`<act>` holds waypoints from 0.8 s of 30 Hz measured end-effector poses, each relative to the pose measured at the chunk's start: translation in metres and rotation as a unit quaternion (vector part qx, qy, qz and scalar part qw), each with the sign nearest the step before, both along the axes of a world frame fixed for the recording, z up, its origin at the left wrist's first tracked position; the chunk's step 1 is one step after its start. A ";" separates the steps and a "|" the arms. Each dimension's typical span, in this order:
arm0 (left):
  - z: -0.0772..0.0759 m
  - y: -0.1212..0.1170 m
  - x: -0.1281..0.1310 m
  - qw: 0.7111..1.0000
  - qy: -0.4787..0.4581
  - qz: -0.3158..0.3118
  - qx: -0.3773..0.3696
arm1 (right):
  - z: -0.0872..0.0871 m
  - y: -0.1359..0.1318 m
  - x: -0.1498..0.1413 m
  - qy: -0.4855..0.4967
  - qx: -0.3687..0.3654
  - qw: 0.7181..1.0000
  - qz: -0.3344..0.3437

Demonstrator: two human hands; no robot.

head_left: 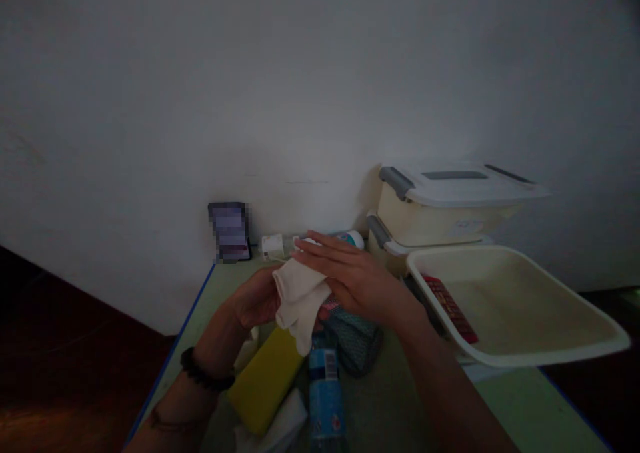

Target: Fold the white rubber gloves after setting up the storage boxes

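Below left hand (255, 300) and right hand (367, 281): blue-labelled bottle (326, 393), possible to knock by careless lowering. Between these 2 hands: white glove (299, 292), gripped by left, under right's straight fingers, right grip unclear; could unfold from loose pressing.

Plain white fabric (300, 293); solid yellow block (267, 381). Bottle label (325, 400) bright blue, black-and-white barcode (330, 364). Mesh bag (354, 342) dark grey-teal, net-patterned. Red strip (453, 311), darker markings; basin (530, 300) cream. White lid (450, 192), grey latch (397, 182). Tabletop (530, 400) pale green, edged blue. Bracelet (203, 375) black.
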State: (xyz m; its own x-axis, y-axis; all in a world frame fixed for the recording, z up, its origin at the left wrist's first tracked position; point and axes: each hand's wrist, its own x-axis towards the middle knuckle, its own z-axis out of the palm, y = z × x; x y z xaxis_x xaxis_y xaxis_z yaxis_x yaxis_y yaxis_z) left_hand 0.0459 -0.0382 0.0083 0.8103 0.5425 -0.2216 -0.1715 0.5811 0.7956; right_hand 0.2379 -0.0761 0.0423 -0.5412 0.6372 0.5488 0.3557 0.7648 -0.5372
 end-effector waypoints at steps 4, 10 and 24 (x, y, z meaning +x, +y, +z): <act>0.001 0.000 -0.002 0.999 -0.009 -0.025 -0.035 | -0.002 0.002 0.000 -0.064 0.018 0.998 0.015; -0.003 0.001 0.000 0.999 0.002 0.004 -0.051 | 0.000 0.003 0.007 -0.081 0.040 0.995 0.048; -0.012 0.007 -0.001 0.997 -0.003 0.046 -0.068 | 0.001 -0.001 0.006 -0.173 0.045 0.983 -0.034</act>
